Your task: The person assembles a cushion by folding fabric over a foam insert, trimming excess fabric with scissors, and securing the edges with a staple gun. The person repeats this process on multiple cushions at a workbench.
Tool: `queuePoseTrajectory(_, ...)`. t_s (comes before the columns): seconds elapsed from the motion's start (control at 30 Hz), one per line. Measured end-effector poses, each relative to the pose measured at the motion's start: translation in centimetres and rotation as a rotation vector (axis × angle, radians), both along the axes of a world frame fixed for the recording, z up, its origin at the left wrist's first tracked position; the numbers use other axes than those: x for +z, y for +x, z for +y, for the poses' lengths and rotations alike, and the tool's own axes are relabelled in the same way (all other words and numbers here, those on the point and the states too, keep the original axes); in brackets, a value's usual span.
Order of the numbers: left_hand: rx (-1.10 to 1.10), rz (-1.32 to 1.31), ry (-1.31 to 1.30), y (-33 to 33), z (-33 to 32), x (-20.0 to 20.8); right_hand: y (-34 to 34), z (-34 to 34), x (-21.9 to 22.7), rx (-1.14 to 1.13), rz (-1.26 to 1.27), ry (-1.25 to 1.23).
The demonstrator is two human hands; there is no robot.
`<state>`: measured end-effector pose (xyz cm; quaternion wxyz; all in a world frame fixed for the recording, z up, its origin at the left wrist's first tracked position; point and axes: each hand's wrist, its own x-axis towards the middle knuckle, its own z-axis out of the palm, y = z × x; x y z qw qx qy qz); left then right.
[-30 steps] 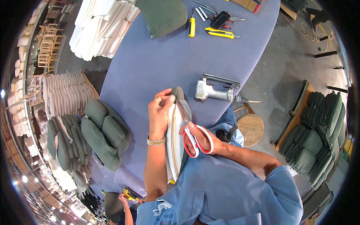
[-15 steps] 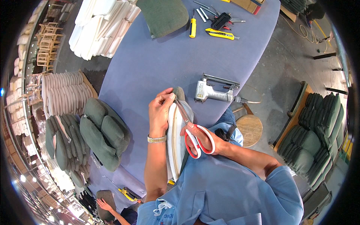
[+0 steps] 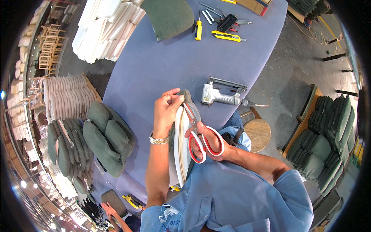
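A cushion [image 3: 179, 141] with a pale side, a brown strip along it and dark green fabric at its edges stands on edge against my front. At its far end my left hand [image 3: 165, 113] pinches the green fabric [image 3: 186, 94] between thumb and fingers. Scissors [image 3: 216, 151] with red and white handles are in my right hand [image 3: 208, 138], fingers through the loops. Their blades are apart, pointing away from me, with the tips close to my left fingertips at the fabric. What lies between the blades is too small to make out.
On the blue table [image 3: 154, 69], a staple gun [image 3: 220, 94] with a hose lies right of the cushion. Farther off are a green cushion [image 3: 170, 19], a yellow screwdriver [image 3: 198, 30] and a yellow utility knife [image 3: 226, 36]. Green cushions [image 3: 108, 135] pile up left; a stool [image 3: 257, 134] stands right.
The scissors' blades have spread apart, and their handles have widened with my right hand. My left hand keeps its pinch on the fabric and has shifted very little.
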<state>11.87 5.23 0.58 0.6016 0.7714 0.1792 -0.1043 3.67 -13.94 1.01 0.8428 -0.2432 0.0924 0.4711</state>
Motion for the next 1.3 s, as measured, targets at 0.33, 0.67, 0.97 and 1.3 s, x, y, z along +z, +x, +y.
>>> queuePoseTrajectory(0.33,-0.111,-0.052,0.142,-0.3,-0.2,0.5,0.0,-0.1,1.1,-0.078,0.27,0.124)
queuePoseTrajectory(0.67,0.061,-0.142,0.066,-2.3,-1.5,0.0,-0.1,-0.3,1.0,-0.078,0.23,0.073)
queuePoseTrajectory(0.97,0.146,-0.28,-0.226,-3.7,-1.8,-1.1,-0.2,-2.7,-0.9,0.03,-0.017,-0.06)
queuePoseTrajectory(1.3,0.537,-0.197,-0.475,-8.0,0.7,-2.1,10.8,-11.7,-6.2,0.117,-1.366,-1.608)
